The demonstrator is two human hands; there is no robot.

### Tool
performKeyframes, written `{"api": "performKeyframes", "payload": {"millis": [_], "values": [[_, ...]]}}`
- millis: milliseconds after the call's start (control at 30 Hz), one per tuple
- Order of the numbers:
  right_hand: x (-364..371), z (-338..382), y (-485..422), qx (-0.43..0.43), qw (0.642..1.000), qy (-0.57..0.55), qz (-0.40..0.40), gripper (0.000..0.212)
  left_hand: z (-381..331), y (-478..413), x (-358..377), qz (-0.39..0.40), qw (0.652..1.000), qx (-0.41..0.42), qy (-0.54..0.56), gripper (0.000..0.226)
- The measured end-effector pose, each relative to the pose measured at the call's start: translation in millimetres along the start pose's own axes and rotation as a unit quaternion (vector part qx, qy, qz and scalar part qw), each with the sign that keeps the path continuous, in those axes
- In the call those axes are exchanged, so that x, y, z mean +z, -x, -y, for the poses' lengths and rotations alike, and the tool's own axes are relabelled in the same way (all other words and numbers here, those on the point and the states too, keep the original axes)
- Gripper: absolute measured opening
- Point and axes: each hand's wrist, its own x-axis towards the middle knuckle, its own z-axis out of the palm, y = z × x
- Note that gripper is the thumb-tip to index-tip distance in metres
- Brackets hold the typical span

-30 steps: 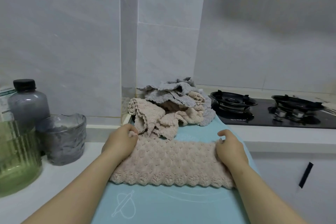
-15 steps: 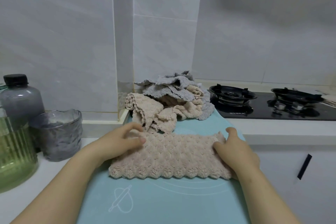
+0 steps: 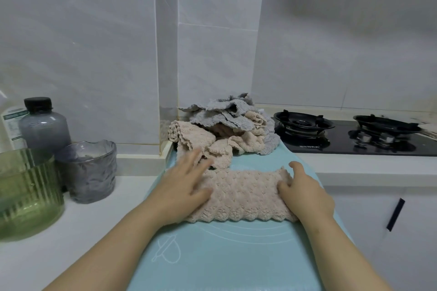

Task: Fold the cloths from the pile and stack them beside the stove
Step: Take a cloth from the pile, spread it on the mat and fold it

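**Fingers (image 3: 189, 169) flat on one beige cloth (image 3: 246, 196), most of the pile (image 3: 224, 130) unfolded**

Fingers of the left hand (image 3: 186, 186) lie straight and spread, pressing the left end of the beige cloth, their tips reaching toward the pile. The right hand (image 3: 305, 194) has its fingers curled onto the cloth's right end, which bunches up between thumb and fingers as if gripped.

The cloth lies as a long, narrow band across the teal mat (image 3: 224, 255), its scalloped edge toward the person. It looks folded lengthwise once, so by my reading a crosswise fold or two remains before it can be set down. Behind it, touching the wall and just beside the stove (image 3: 354, 134), the pile is a loose heap of grey and beige cloths, none of them folded. No neat stack shows anywhere, so the job seems to be at an early stage, with this cloth perhaps the first.

The mat, printed with a rolling-pin outline and faint rings, covers a white counter (image 3: 71, 231). At the left stand a ribbed green glass jar (image 3: 26, 194), a smoky grey tumbler (image 3: 87, 172) and a black-capped grey bottle (image 3: 43, 125). The black glass stove carries two burners on a slightly higher ledge. Pale grey wall tiles (image 3: 94, 42) rise behind, and a white cupboard door (image 3: 369, 220) with a dark handle (image 3: 395, 215) sits below the stove.
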Motion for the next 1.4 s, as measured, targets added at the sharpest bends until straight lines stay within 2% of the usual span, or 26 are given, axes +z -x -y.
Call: {"api": "performKeyframes", "payload": {"millis": [67, 133, 267, 333, 400, 500, 567, 600, 667, 733, 833, 900, 1000, 1067, 1133, 1200, 1233, 1300, 1400], "values": [[-0.5, 0.8, 3.3, 0.012, 1.000, 0.009, 0.015, 0.049, -0.2, -1.5, 7.8, 0.117, 0.991, -0.019, -0.055, 0.069], [-2.0, 2.0, 8.1, 0.008, 0.999, 0.028, 0.033, 0.053, -1.7, -1.6, 10.4, 0.173, 0.980, -0.035, -0.095, 0.059], [-9.0, 0.7, 14.0, 0.013, 0.997, 0.041, 0.066, 0.056, -3.5, -2.7, 11.9, 0.192, 0.973, -0.040, -0.119, 0.056], [-14.0, -1.7, 15.2, 0.032, 0.995, 0.039, 0.091, 0.051, -3.1, -3.3, 13.1, 0.191, 0.973, -0.038, -0.121, 0.057], [-18.1, -5.4, 13.1, 0.059, 0.990, 0.023, 0.123, 0.040, -2.1, -3.2, 13.7, 0.182, 0.975, -0.037, -0.125, 0.057], [-21.1, -9.4, 5.5, 0.083, 0.985, -0.067, 0.134, 0.024, -2.8, 1.0, 13.6, 0.144, 0.983, -0.029, -0.112, 0.064], [-23.6, -5.6, 3.5, 0.095, 0.977, -0.157, 0.109, 0.019, -4.3, 6.7, 12.1, 0.079, 0.994, -0.017, -0.073, 0.079], [-25.3, -1.8, 3.5, 0.103, 0.968, -0.208, 0.093, 0.022, -4.0, 9.3, 10.9, 0.020, 0.999, -0.015, -0.036, 0.079], [-29.9, 9.3, 3.6, 0.106, 0.949, -0.289, 0.065, 0.028, -0.4, 13.5, 7.3, -0.110, 0.990, -0.048, 0.073, 0.053], [-34.9, 26.0, 3.1, 0.090, 0.941, -0.322, 0.051, 0.020, 4.9, 13.9, 1.6, -0.187, 0.944, -0.130, 0.238, 0.030], [-43.4, 62.7, 4.7, 0.045, 0.926, -0.372, 0.045, 0.014, 14.6, 10.1, -2.8, -0.180, 0.857, -0.224, 0.427, 0.028], [-46.9, 88.3, 8.2, 0.018, 0.910, -0.410, 0.059, 0.008, 20.0, 8.3, -2.7, -0.177, 0.833, -0.226, 0.472, 0.025], [-45.1, 120.6, 20.7, -0.022, 0.878, -0.464, 0.117, 0.005, 24.2, 7.9, -1.7, -0.185, 0.845, -0.224, 0.449, 0.018], [-36.6, 133.6, 30.4, -0.036, 0.865, -0.472, 0.164, 0.010, 25.2, 8.4, -1.7, -0.189, 0.851, -0.223, 0.436, 0.017], [-26.2, 140.8, 38.8, -0.060, 0.870, -0.441, 0.214, 0.014, 25.1, 8.2, -2.8, -0.192, 0.842, -0.219, 0.455, 0.020], [-17.7, 142.5, 44.2, -0.070, 0.853, -0.446, 0.260, 0.020, 24.2, 7.3, -5.5, -0.197, 0.832, -0.219, 0.470, 0.024], [-15.4, 141.1, 44.5, -0.064, 0.846, -0.462, 0.259, 0.022, 24.3, 7.1, -7.1, -0.190, 0.832, -0.221, 0.471, 0.027], [-14.5, 133.4, 42.4, -0.047, 0.850, -0.487, 0.197, 0.021, 22.5, 8.8, -10.3, -0.158, 0.836, -0.226, 0.474, 0.029], [-11.6, 114.7, 40.2, -0.032, 0.891, -0.445, 0.091, 0.019, 24.5, 11.1, -9.4, -0.130, 0.854, -0.223, 0.451, 0.012]]}}
